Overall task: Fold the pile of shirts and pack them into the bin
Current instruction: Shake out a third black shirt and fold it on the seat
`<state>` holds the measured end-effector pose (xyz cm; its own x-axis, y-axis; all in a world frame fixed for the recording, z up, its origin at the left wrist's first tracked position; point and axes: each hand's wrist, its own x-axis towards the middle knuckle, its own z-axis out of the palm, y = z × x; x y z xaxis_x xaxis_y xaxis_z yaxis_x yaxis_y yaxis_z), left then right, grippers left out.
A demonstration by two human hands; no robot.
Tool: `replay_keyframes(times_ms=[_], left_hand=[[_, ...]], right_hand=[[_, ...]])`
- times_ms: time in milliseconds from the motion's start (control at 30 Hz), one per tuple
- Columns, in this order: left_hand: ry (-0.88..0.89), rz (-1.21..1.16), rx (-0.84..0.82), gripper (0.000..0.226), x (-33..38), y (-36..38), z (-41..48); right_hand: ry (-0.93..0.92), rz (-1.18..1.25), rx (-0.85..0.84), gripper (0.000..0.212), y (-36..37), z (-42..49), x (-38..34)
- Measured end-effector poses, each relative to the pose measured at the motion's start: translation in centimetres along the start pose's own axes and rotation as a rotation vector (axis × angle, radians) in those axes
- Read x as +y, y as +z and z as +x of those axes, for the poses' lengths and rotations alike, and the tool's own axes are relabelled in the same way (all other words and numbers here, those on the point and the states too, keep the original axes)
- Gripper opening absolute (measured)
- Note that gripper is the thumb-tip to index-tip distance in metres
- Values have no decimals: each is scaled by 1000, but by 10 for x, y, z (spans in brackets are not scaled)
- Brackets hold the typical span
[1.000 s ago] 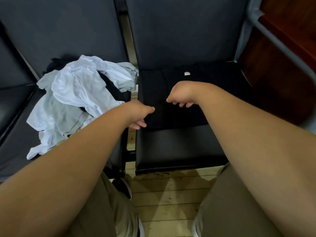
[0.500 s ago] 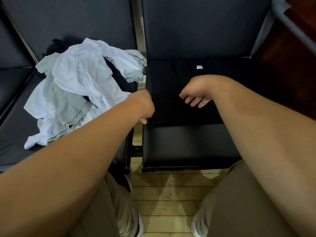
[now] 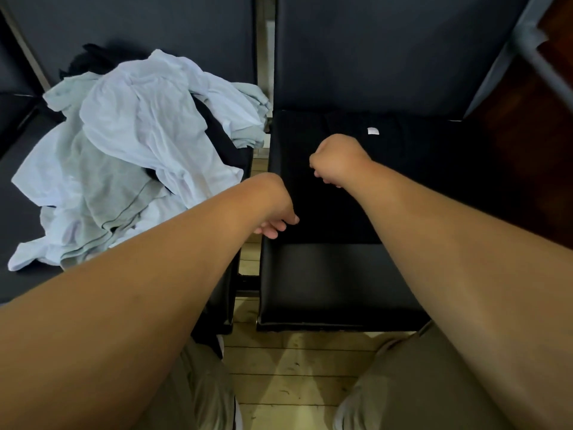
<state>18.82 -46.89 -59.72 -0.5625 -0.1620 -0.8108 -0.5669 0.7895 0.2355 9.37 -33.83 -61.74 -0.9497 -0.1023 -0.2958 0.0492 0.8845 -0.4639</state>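
A black shirt (image 3: 403, 169) with a small white tag (image 3: 373, 131) lies flat on the right chair seat (image 3: 335, 283). My left hand (image 3: 273, 218) is at the shirt's near left corner, fingers curled onto the fabric edge. My right hand (image 3: 336, 159) is fisted over the shirt's left-middle part, its curled fingers bunching black cloth. A rumpled pile of shirts (image 3: 139, 156), white and pale grey-green with some black beneath, sits on the left chair seat (image 3: 18, 274). No bin is in view.
Dark chair backs (image 3: 372, 51) rise behind both seats, with a narrow gap between the chairs. A metal rail (image 3: 545, 66) and dark wooden furniture (image 3: 542, 150) stand at the right. Pale wooden floor (image 3: 294, 367) and my knees fill the foreground.
My left hand slid down to the shirt's near left corner. My right hand closed into a tighter fist and moved slightly left over the shirt. The camera shifted closer and leftward.
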Motion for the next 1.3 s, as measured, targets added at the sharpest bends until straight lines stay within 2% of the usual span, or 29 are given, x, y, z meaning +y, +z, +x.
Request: replay_keyframes(times_ms=[100,200,300,400,467,567,700,800,900,933,1000,1067,1167,1233,1300], left_hand=[[17,70,-39,40,0,-7,-1],[87,85,-46,38,-2,-13,-2],[121,28,-61,33,-6,-14,2],[117,4,-15,29,-7,-12,6],[97,1,-21,32,-6,-11,14],[50,-4,-59,33,-6,-9,22],[28,-51,-30,25,-9,-10,24],[28,-127,2,37,-12,-10,19],[173,-84,165,12,-14,-15,10],[189,-90,180,12,-15,-16,5],[138,-190,91,9,-16,-17,-1],[95,-286,5,26,-13,-16,-11],[195,-227,85,30,-3,-12,-26],[279,-207,150,27,5,-5,-33],[367,-189,237,17,12,7,-42]], right_hand=[[-115,-147,72,21,8,13,-21],[-190,-172,121,19,17,37,-40],[-221,-244,159,47,28,63,-54],[-179,-323,238,75,39,86,-61],[-138,-350,292,79,46,96,-64],[-97,-326,311,61,51,104,-72],[-87,-264,292,31,48,105,-77],[-118,-3,277,18,39,105,-72],[-174,229,316,7,25,104,-69],[-172,273,323,6,19,104,-68],[-151,339,312,9,7,104,-64],[-125,417,296,25,-7,103,-57],[-54,564,302,37,-31,101,-40],[12,664,304,29,-46,101,-27],[66,750,302,8,-58,102,-12]])
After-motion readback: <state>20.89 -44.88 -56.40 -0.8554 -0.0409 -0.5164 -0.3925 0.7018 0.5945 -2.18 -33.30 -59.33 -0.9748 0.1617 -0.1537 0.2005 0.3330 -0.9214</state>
